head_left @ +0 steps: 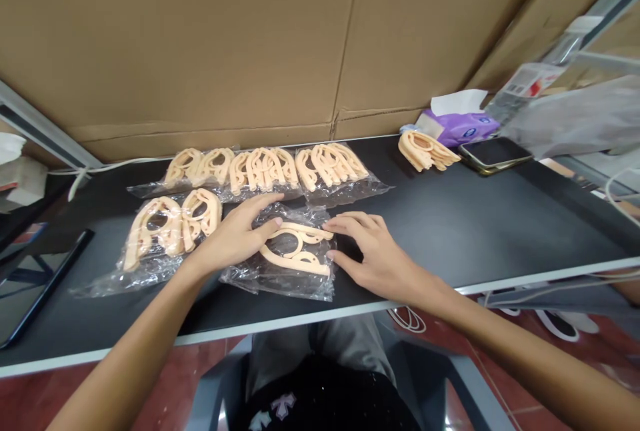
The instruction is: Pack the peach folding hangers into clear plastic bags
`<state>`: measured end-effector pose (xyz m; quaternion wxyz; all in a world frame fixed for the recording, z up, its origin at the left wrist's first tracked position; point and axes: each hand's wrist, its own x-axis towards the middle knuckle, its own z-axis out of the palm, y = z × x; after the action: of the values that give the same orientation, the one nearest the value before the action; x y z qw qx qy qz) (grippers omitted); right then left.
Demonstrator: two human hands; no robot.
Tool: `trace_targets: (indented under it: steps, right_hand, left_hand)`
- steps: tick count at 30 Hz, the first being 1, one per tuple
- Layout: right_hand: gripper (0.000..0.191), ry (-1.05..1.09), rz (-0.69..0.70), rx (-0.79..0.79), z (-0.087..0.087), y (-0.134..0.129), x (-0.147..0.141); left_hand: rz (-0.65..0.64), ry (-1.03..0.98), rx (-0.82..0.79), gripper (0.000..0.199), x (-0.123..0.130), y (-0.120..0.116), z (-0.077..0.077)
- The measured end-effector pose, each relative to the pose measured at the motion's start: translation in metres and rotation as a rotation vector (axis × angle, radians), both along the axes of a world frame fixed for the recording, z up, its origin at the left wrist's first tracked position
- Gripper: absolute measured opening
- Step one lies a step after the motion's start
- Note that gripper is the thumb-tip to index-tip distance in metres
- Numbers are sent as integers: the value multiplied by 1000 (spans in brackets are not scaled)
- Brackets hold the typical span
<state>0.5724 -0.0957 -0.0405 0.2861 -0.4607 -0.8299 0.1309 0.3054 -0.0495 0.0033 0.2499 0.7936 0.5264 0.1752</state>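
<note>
A beige plastic folding hanger (287,262) lies in a clear plastic bag (300,289) near the table's front edge. My left hand (239,234) rests at the left side of this bag, thumb and fingers spread, the thumb at the top of the hanger. On the other side, my right hand (367,251) has its fingers and thumb apart, their tips at the ends of the hanger's arms. Just left of my left hand is another clear bag with folded beige hangers (155,228). A row of bagged hangers (263,170) lies behind.
At the back right sit loose beige hangers (425,151), a purple tissue pack (463,130) and a phone (495,153). A dark tablet-like device (45,284) lies at the left. Cardboard (200,38) stands along the black table's (450,231) back edge.
</note>
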Motion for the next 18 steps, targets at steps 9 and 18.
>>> trace_targets:
  steps: [9,18]
  right_hand:
    - [14,91,70,51,1,-5,-14]
    - [12,72,-77,212,5,26,-17]
  left_hand:
    - [-26,1,17,55,-1,1,-2]
    - [-54,27,4,58,-3,1,-1]
